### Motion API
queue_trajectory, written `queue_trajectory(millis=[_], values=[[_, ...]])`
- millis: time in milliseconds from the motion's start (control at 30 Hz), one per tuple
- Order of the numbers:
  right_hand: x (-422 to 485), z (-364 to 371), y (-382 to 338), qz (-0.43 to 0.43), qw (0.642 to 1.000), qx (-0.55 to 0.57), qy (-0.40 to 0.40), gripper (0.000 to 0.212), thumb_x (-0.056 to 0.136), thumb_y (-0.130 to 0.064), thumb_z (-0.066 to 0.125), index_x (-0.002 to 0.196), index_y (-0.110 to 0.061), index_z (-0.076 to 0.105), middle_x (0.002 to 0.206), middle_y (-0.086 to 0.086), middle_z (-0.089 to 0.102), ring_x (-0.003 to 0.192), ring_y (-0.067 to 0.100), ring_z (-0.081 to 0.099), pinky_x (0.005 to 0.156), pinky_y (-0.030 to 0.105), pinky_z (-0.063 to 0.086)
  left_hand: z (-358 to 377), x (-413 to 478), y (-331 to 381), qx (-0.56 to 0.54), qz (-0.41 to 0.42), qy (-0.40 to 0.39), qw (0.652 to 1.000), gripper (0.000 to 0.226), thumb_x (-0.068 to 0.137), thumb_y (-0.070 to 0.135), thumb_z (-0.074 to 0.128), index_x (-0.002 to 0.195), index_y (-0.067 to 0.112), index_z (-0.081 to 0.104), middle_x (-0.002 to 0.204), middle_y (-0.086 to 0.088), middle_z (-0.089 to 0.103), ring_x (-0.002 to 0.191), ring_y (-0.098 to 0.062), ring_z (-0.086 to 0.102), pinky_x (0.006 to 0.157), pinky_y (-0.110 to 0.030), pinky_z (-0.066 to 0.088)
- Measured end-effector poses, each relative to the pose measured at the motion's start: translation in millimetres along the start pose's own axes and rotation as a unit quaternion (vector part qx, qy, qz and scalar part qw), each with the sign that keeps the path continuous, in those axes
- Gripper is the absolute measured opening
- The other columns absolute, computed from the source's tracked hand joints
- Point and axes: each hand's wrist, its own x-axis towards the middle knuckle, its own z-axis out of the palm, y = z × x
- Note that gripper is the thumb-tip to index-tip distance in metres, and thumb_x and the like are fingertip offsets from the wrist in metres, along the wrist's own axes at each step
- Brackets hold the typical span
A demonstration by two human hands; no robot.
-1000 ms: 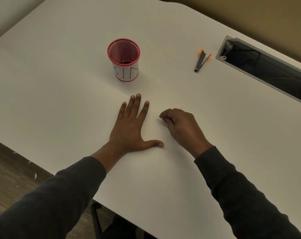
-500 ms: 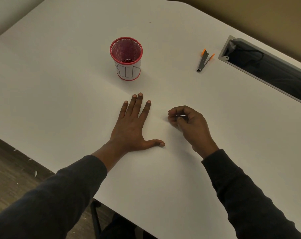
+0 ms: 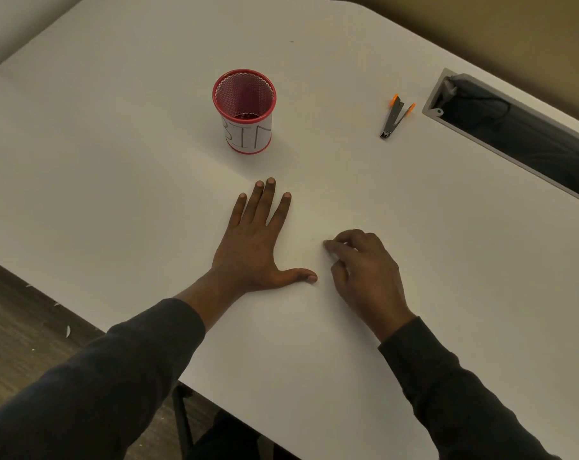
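- The left hand (image 3: 251, 247) lies flat on the white desk (image 3: 148, 127). Its fingers are straight and spread a little, and the thumb points out to the side. It holds nothing.
- The right hand (image 3: 364, 270) sits just beside the left thumb. Its fingers (image 3: 331, 246) are curled, with the tips bunched together and touching the desk. Anything between them is too small to see, so I cannot tell if they hold something.
- The red cup (image 3: 245, 111) stands upright past the left fingertips, near them but not touching. The word on its label looks like BIN.
- A black and orange tool (image 3: 396, 117) lies well apart, far past the right fingers and off to their right.
- I think the job now is to pick a tiny bit off the desk and drop it in the cup.
- To do it well, press the left hand flat so nothing slides. Pinch with just the thumb tip and the first fingertip, low on the desk. Then lift slowly.
- Bring the pinch right over the open top of the cup before letting go. Do not bump the cup, since it looks light and could tip over.
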Motion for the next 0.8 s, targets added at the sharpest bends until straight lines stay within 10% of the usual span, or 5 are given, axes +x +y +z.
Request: queue_trajectory(millis=[800], values=[[40,4,-30,0.157,0.985,0.050,-0.049,0.025,0.089,-0.043,0.067,0.093,-0.019,0.064,0.089,-0.003,0.061,0.081,0.013,0.056,0.068,0.025,0.043,2,1,-1,0.000,0.006,0.006,1.000,0.140,0.063,0.106,0.029,0.166,0.016,-0.005,0.173,-0.013,-0.017,0.160,-0.029,-0.018,0.131,-0.054,0.002]])
